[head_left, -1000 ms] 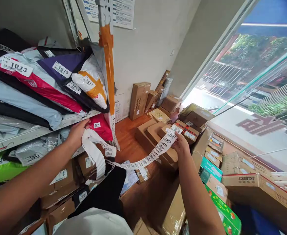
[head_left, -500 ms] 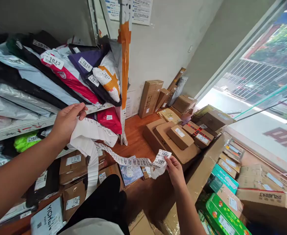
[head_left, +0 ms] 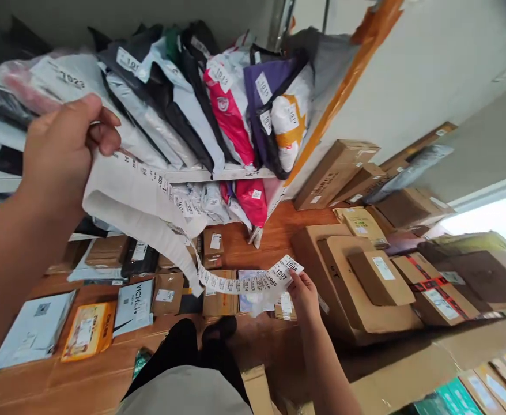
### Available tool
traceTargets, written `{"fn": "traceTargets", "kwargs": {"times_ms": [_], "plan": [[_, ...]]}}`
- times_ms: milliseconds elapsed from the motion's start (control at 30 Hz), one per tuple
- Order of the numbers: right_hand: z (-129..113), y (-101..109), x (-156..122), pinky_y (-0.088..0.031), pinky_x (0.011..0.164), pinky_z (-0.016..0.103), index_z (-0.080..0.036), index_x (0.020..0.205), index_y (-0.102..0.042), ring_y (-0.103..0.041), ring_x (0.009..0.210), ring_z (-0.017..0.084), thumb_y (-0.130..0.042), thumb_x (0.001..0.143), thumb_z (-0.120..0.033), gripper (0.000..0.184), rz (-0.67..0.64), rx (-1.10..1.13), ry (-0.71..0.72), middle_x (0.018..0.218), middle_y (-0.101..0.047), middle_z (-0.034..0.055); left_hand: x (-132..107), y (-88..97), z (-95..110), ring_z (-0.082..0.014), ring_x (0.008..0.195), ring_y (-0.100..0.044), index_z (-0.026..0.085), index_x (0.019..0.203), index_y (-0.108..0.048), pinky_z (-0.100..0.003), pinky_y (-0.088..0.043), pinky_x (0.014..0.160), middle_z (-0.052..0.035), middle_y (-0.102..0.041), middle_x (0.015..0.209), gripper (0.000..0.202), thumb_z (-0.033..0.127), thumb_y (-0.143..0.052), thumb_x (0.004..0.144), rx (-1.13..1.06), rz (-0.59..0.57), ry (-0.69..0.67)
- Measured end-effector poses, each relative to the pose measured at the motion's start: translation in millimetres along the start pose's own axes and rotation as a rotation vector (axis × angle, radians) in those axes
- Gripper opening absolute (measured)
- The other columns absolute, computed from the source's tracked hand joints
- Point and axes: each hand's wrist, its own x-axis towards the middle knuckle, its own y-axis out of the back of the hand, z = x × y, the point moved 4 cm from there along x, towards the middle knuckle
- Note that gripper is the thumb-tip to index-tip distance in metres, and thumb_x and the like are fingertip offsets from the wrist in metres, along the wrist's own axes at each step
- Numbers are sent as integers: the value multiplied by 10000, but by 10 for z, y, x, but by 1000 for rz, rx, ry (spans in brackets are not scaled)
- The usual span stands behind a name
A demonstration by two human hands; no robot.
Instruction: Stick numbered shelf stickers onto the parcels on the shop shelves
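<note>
A long strip of white number labels point(head_left: 149, 199) hangs in loops between my two hands. My left hand point(head_left: 63, 150), raised in front of the shelf, is closed on the bunched, folded part of the strip. At the lower right, my right hand point(head_left: 304, 293) pinches the strip's free end, where 1008 and 1007 can be read. Between the hands the strip sags over parcels on the floor. Bagged parcels stand upright on the shelf behind, among them a pink and white bag point(head_left: 227, 109), a purple bag point(head_left: 264, 86) and a white and orange bag point(head_left: 291, 129), each with a number label.
The shelf's edge point(head_left: 231, 173) runs behind the strip to a post with orange tape point(head_left: 343, 86). Cardboard boxes point(head_left: 374, 276) are stacked at right. Floor parcels include an orange packet point(head_left: 89, 328) and a grey-white YICHEN bag point(head_left: 134, 305). My legs are at bottom middle.
The view has turned left, bringing more shelf and floor parcels into sight. My left hand has moved left and up, drawing the strip more widely apart. My right hand still pinches the end.
</note>
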Motion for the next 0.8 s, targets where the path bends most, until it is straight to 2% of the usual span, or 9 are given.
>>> {"fn": "traceTargets", "kwargs": {"times_ms": [133, 200, 267, 333, 400, 500, 567, 633, 800], "plan": [[202, -377, -129, -517, 587, 207, -181, 728, -639, -647, 614, 113, -876, 444, -344, 404, -65, 6, -33, 715, -719, -13, -210, 368, -187, -35, 446, -306, 144, 569, -459, -177, -226, 495, 68, -392, 486, 270, 227, -466, 825, 214, 29, 96], [400, -565, -278, -515, 575, 211, -177, 721, -634, -646, 592, 114, -874, 444, -358, 409, -85, 10, -64, 702, -718, -9, -428, 541, -510, -43, 466, -344, 142, 600, -535, -172, -241, 489, 65, -441, 497, 234, 331, -558, 736, 231, -55, 257], [640, -770, -471, -517, 568, 230, -174, 747, -640, -653, 591, 129, -872, 444, -384, 435, -114, 9, -103, 719, -726, 8, -714, 667, -906, -68, 492, -399, 151, 697, -611, -174, -278, 473, 63, -496, 519, 350, 463, -709, 572, 175, -200, 448], [887, -988, -699, -518, 565, 244, -173, 756, -640, -660, 600, 143, -864, 453, -420, 451, -153, 7, -139, 734, -731, 22, -1017, 755, -1235, -79, 513, -422, 160, 694, -621, -186, -316, 481, 50, -521, 554, 392, 525, -718, 587, 160, -326, 562], [1107, -1202, -946, -512, 558, 243, -172, 739, -633, -657, 595, 144, -853, 472, -453, 445, -192, 4, -163, 730, -728, 24, -1272, 845, -1445, -85, 464, -382, 167, 650, -619, -207, -305, 460, 61, -449, 475, 441, 595, -692, 575, 137, -307, 617], [1365, -1485, -1312, -496, 540, 231, -173, 735, -631, -644, 576, 133, -834, 506, -483, 436, -252, -2, -189, 714, -719, 14, -1556, 929, -1613, -135, 553, -523, 172, 736, -674, -241, -404, 536, 18, -590, 563, 511, 624, -718, 501, 26, -274, 704], [1493, -1642, -1533, -488, 546, 227, -178, 775, -641, -640, 586, 130, -811, 553, -491, 420, -305, -2, -187, 718, -715, 12, -1686, 965, -1699, -201, 767, -628, 166, 853, -707, -280, -473, 693, -51, -711, 789, 582, 602, -749, 470, -57, -336, 742], [1605, -1765, -1724, -480, 550, 235, -183, 818, -649, -637, 601, 138, -783, 594, -502, 413, -346, -2, -164, 734, -713, 19, -1782, 1017, -1795, -248, 935, -635, 153, 928, -717, -319, -472, 829, -97, -727, 954, 615, 580, -754, 487, -109, -431, 745], [1922, -1971, -2077, -429, 518, 243, -186, 801, -649, -576, 547, 134, -727, 615, -574, 438, -381, -46, -69, 684, -680, 16, -1939, 1282, -2024, -261, 886, -651, 144, 879, -735, -346, -487, 820, -104, -734, 951, 511, 500, -746, 513, -106, -589, 711]]}}
